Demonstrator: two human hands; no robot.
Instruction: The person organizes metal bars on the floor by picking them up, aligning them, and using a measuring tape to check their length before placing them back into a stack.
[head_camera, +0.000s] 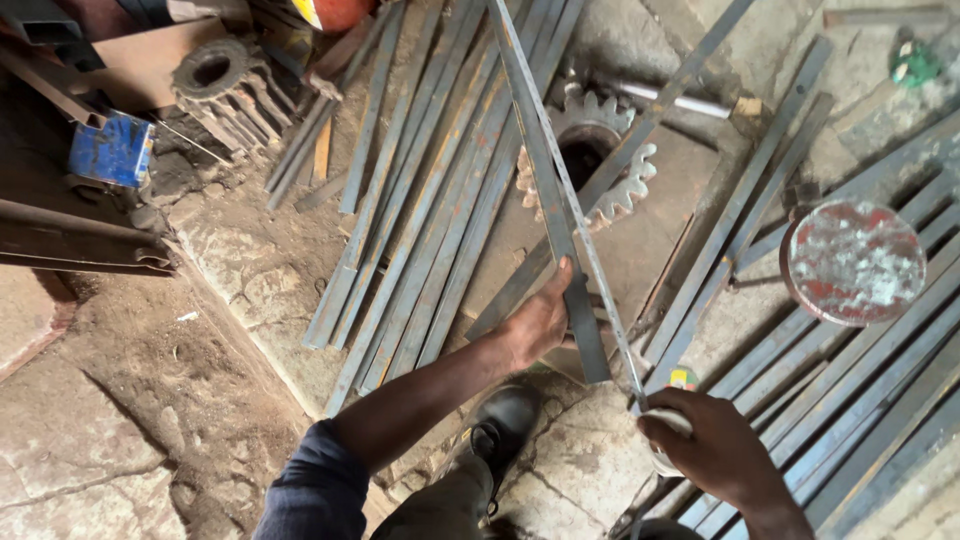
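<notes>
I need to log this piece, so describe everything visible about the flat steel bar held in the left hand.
The flat steel bar is a long, narrow strip of grey-blue metal, dull with rusty patches. It runs from the top of the picture down to a squared end near the hands, raised above the bars lying on the ground. The left hand grips it near that lower end. A tape measure blade, pulled by the right hand, lies along its right edge.

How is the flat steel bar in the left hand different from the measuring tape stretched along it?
The flat bar is wide, dull grey and rigid; the measuring tape is a narrow, pale strip. The left hand holds the bar near its lower end; the right hand holds the tape's case end. The tape reaches past the bar's lower end. Both are long, straight and run up the picture side by side.
</notes>
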